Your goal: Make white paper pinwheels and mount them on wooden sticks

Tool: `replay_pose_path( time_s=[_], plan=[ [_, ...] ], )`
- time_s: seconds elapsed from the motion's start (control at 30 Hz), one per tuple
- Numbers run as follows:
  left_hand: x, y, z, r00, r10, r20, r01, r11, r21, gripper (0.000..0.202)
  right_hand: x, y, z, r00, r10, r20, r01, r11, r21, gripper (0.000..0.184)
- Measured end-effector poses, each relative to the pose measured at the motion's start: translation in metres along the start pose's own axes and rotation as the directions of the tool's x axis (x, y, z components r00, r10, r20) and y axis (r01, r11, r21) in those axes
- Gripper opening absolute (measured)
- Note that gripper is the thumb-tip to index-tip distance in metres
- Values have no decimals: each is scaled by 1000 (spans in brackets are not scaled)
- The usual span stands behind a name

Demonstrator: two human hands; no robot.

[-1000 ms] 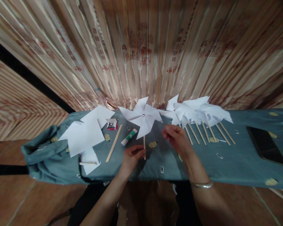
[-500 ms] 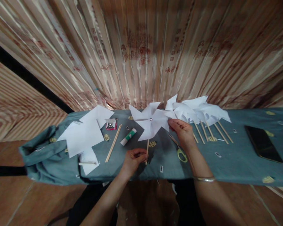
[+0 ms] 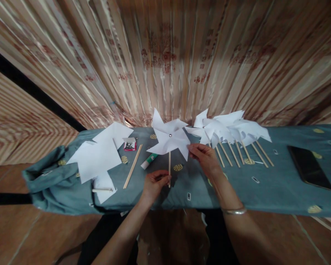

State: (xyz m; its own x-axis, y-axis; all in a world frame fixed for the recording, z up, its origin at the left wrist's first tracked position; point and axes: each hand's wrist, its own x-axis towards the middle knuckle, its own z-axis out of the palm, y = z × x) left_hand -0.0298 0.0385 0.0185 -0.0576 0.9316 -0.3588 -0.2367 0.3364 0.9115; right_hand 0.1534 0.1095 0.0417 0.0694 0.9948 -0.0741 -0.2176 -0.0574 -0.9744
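Centrally, we find a white paper pinwheel [image 3: 165, 141] on a pale stick [image 3: 169, 162], held over or against the cloth-covered worktop [image 3: 267, 198]. The left hand [image 3: 153, 184] has its grip closed on the stick near its lower end. From that grip the blades lie straight ahead, away from the person; we trace the stick's long axis almost directly forward, with a short stub below the fingers. The right hand [image 3: 205, 157] is the nearer to the blades: its fingertips meet the tip of the right-hand blade (whether they pinch the paper or merely touch it, we cannot tell). To the right we note a row of similar pinwheels [image 3: 235, 119].

As to writing, we can read none with certainty. The green-and-white tube [image 3: 148, 161] lies partly behind a blade, its print too small; the small red box [image 3: 130, 148] is likewise illegible, and the curtain [image 3: 165, 84] bears reddish character-like marks.
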Motion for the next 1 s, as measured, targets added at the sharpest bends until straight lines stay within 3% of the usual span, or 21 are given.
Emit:
replay_pose_path(
  time_s=[0.5, 1.0],
  plan=[
    [1, -2, -2, 1000, 29, 6, -29, 999, 27, 30, -12, 6, 12, 987, 84, 139, -92, 994, 54, 27],
    [0, 0, 1, 998, 59, 14, -60, 997, 50, 26, -21, 13, 24, 975, 86, 207, -87, 996, -4, 23]
  ],
)
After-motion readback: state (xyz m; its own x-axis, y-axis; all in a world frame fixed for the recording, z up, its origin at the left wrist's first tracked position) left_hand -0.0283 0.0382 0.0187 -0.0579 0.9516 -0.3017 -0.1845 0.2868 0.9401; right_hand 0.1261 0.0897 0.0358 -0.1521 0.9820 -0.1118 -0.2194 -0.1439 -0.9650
